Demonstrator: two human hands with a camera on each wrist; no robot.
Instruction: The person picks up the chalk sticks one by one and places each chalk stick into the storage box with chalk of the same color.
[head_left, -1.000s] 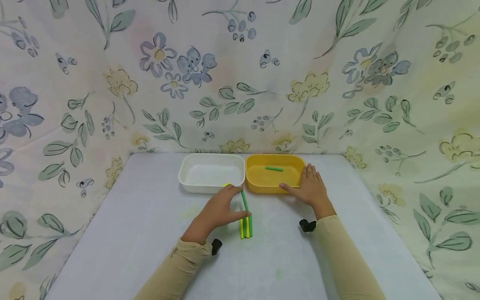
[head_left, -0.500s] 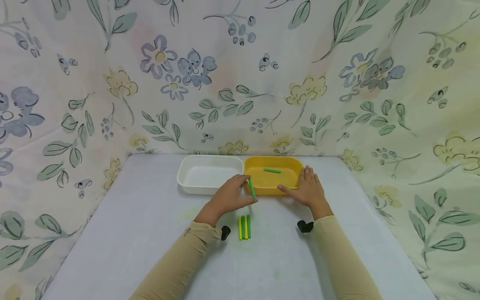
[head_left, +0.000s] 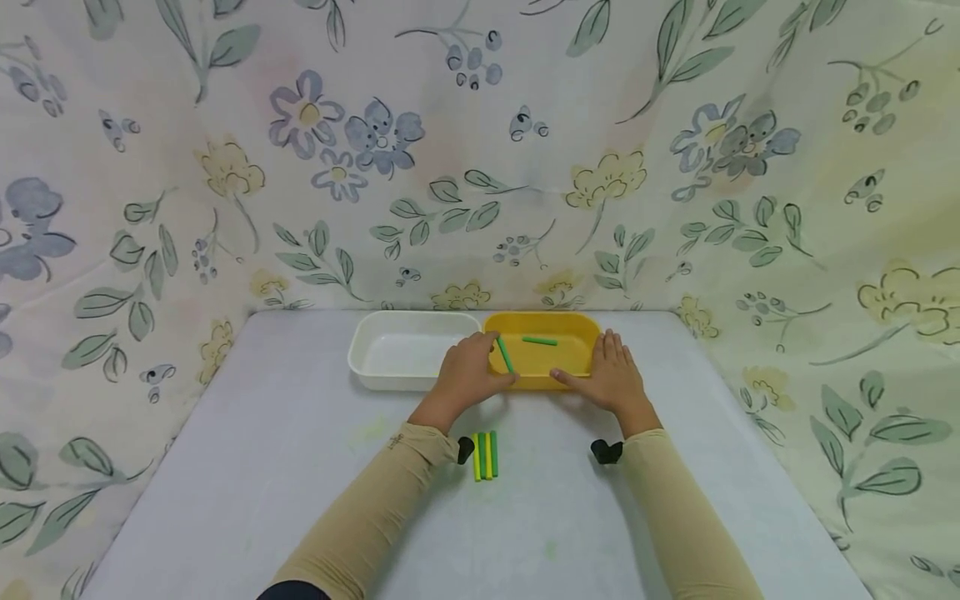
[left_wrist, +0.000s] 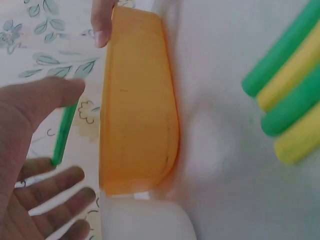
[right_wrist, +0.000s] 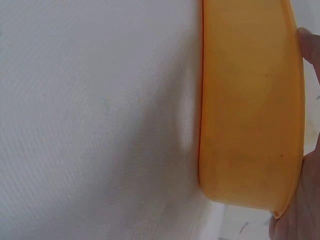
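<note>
Grn stick (head_left: 506,356) moved over ylw tray (head_left: 534,383); 2nd stick (head_left: 540,341) inside.

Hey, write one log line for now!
left hand: holds green stick above yellow tray | right hand: touches yellow tray | table: four sticks

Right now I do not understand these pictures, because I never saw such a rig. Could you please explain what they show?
There is no machine, only a person's bare left hand and right hand. The wide picture is taken from the head, looking forward and down; the other two, from the left and right wrists. On the white table stand a white tray and, right of it, a yellow tray with a green stick inside. Nearer the person, four sticks lie side by side: two yellow, two green. The left hand holds another green stick in its fingers, by the yellow tray's left end. The right hand rests on that tray's right end.
</note>
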